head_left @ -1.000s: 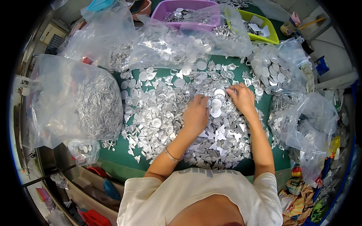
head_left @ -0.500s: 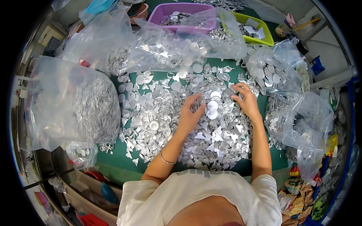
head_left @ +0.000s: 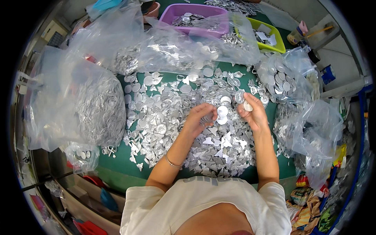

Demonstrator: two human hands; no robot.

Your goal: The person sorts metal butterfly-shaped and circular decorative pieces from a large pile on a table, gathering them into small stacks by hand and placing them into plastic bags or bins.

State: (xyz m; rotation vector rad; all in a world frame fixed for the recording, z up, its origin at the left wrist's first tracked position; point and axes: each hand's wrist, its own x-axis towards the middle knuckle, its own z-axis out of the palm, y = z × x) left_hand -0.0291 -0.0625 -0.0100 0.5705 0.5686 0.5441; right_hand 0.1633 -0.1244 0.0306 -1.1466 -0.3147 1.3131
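A broad heap of flat silvery metal pieces (head_left: 154,117) covers the green table (head_left: 107,160), round discs and angular shapes mixed. My right hand (head_left: 255,113) is raised at the heap's right side, its fingers closed on metal discs (head_left: 247,105); one is pale and smooth, another beside it looks patterned. My left hand (head_left: 197,118) hovers over the middle with curled fingers, thumb and forefinger drawn close together; whatever is between them cannot be made out against the heap. Between my hands a short column of plain round discs (head_left: 222,111) lies on top of the other pieces.
Clear plastic bags of metal parts (head_left: 100,109) stand at the left, with more bags (head_left: 280,76) at the right. Behind the heap are a purple basin (head_left: 166,17) and a lime-green tray (head_left: 280,47). Wrappers and brown paper (head_left: 309,207) fill the lower right.
My right hand has closed on discs and lifted them slightly from the heap. My left hand's fingers have curled in and shifted a little lower. The whole view has tilted slightly.
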